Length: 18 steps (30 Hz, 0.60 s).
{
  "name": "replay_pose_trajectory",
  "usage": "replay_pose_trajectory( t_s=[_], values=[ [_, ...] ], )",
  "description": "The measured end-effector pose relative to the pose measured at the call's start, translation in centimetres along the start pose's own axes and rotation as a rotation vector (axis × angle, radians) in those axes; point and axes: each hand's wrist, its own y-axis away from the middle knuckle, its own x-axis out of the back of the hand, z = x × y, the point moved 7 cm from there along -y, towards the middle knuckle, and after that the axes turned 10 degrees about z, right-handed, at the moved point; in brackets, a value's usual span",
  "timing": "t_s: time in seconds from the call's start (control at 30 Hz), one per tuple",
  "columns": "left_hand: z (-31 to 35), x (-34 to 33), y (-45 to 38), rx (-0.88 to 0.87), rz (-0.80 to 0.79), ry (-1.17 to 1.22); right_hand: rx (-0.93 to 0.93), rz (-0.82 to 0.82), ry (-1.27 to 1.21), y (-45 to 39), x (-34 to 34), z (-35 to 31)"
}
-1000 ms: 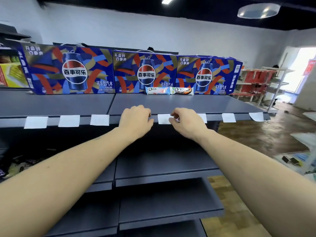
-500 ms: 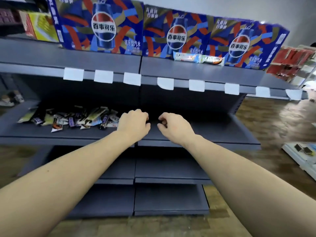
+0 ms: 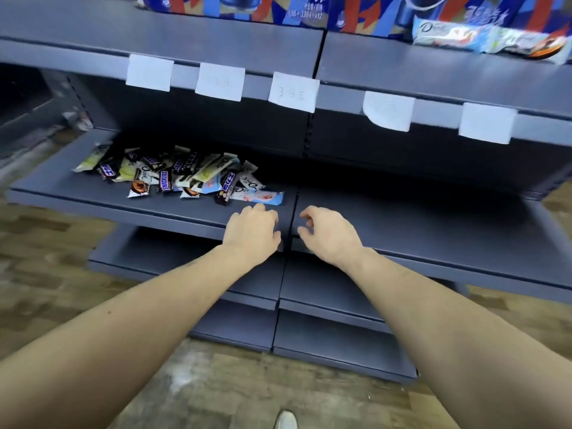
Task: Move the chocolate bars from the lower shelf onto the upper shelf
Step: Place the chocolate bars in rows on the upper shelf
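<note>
Reaching with my empty, loosely curled left hand (image 3: pixel 252 232), I should pinch only the blue bar (image 3: pixel 258 196) just beyond its fingertips, right hand (image 3: pixel 329 233) idle.

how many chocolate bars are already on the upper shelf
2, end to end at the far right of the upper shelf: a white Dove bar and another bar beside it; more may lie out of frame.

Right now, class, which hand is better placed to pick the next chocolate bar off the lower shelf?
Left. The left hand hovers just short of the light-blue Dove bar at the pile's near edge; the right hand sits over bare lower shelf, farther away.
</note>
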Motion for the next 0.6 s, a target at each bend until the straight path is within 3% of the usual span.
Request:
replay_pose_trajectory(
  t_s=[0.2, 0.6],
  values=[
    [-2.5, -4.0, -2.8, 0.081, -0.048, -0.040, 0.027, -0.057, 0.006, -4.3, -3.8, 0.9],
    [-9.2, -7.6, -6.5, 0.233, 0.036, -0.116, 0.135, -0.042, -0.014, -9.3, -9.1, -2.0]
  ],
)
